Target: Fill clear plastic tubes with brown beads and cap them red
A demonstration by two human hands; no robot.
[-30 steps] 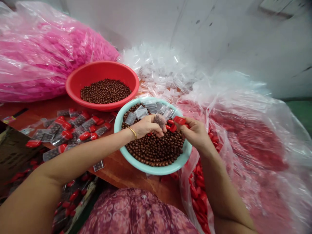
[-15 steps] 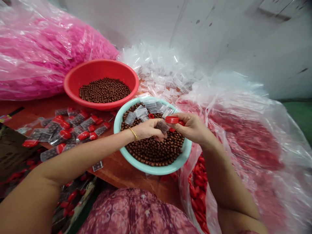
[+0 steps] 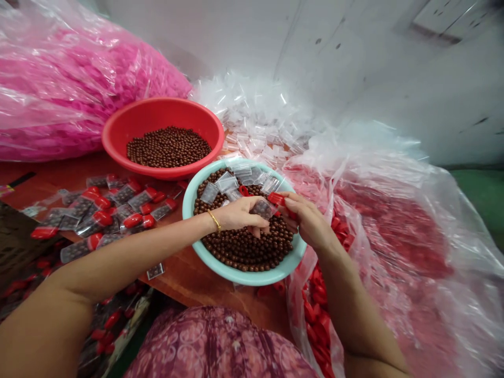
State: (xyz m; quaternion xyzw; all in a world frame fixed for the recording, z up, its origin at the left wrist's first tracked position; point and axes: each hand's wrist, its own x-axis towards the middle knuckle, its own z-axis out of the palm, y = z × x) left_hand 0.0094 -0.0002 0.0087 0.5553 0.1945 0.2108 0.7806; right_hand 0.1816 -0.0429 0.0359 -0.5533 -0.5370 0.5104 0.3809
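My left hand (image 3: 238, 214) is closed on a small clear plastic container (image 3: 263, 209) with brown balls inside, held over the light blue basin (image 3: 188, 211). Between the fingertips of my right hand (image 3: 311, 219) is a red cap (image 3: 276, 199), tilted against the container's mouth end. Whether it is fully seated I cannot tell. Another bit of red shows under the right fingers, mostly hidden. Brown balls (image 3: 248, 254) fill the basin. Several clear containers (image 3: 227, 182) and a red cap (image 3: 244, 190) lie on top of them.
Behind on the left stands a red basin (image 3: 118, 157) of brown balls. Red-capped filled containers (image 3: 132, 191) lie left on the table. A pile of clear containers (image 3: 260, 110) is at the back, a bag of pink pieces (image 3: 86, 79) far left, bags of red caps (image 3: 394, 236) on the right.
The red cap has gone from level, just off the container, to tilted against its mouth. My right hand has turned and dropped slightly. My left hand stays nearly in place.
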